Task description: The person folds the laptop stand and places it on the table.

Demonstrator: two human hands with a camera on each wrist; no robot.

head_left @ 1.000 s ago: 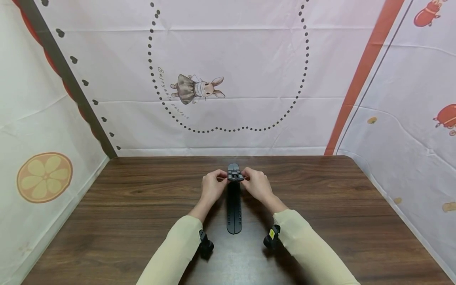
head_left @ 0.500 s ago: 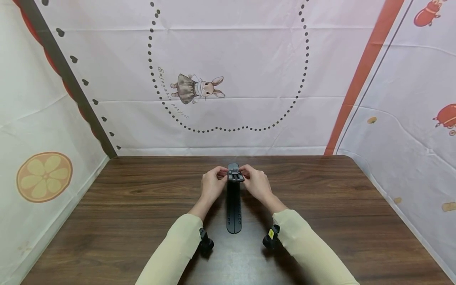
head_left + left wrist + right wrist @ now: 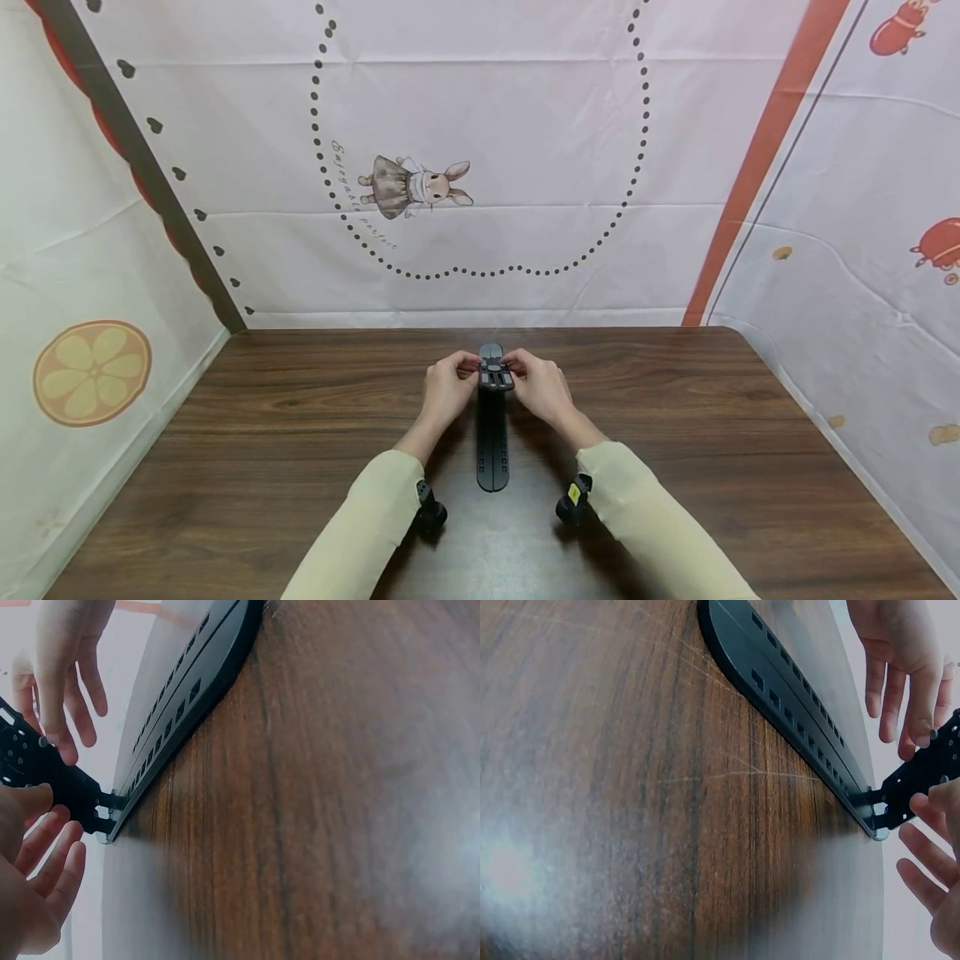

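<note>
A black folding stand (image 3: 492, 454) has its long, slotted base flat on the table, pointing away from the person. At its far end a hinged plate (image 3: 495, 377) stands raised and tilted above the base. My left hand (image 3: 446, 389) pinches the plate's left edge between thumb and finger. On the opposite edge, my right hand (image 3: 542, 387) pinches it likewise. In the left wrist view, two hinge arms join the perforated plate (image 3: 71, 787) to the base (image 3: 169, 724). The other fingers of both hands stay off the plate, loosely bent.
The dark wood-grain table (image 3: 315, 417) ends at a pale printed cloth wall (image 3: 525, 150) behind the stand. Similar cloth hangs at the left and right. A small black camera (image 3: 431, 508) is strapped to each wrist, just over the tabletop.
The plate has tilted, its near edge coming slightly down toward the person. Fingertips of both hands shifted a little along its edges; the base has stayed in place.
</note>
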